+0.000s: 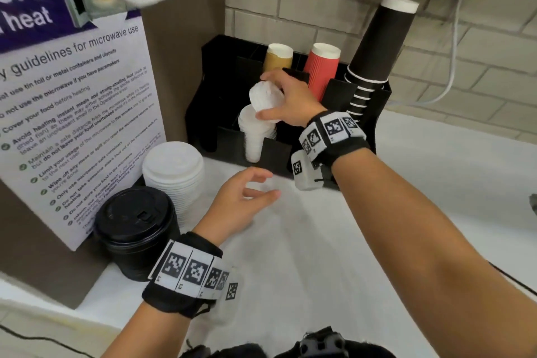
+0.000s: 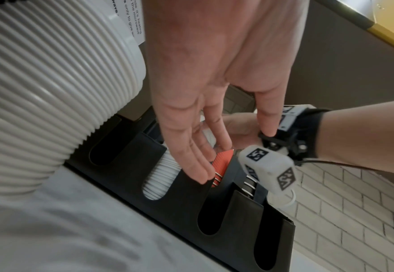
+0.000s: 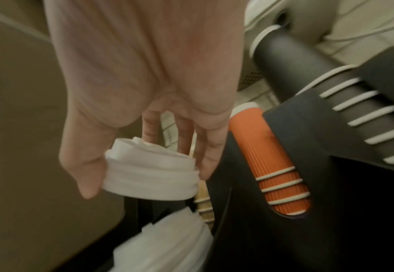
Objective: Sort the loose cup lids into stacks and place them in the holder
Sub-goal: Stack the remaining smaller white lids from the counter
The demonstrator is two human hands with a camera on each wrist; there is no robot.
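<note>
Black plastic holder sits on the white counter against the brick wall, slotted front compartments. Three cup stacks in its back row: black, red, tan. Two lid stacks stand on the counter by the sign: one wide white, one black. One stack of small white lids stands in a front compartment, tilted. Right hand pinches a short stack of small white lids between thumb and fingers, just above that compartment. Left hand hovers over the counter, fingers relaxed and spread, holding nothing.
</note>
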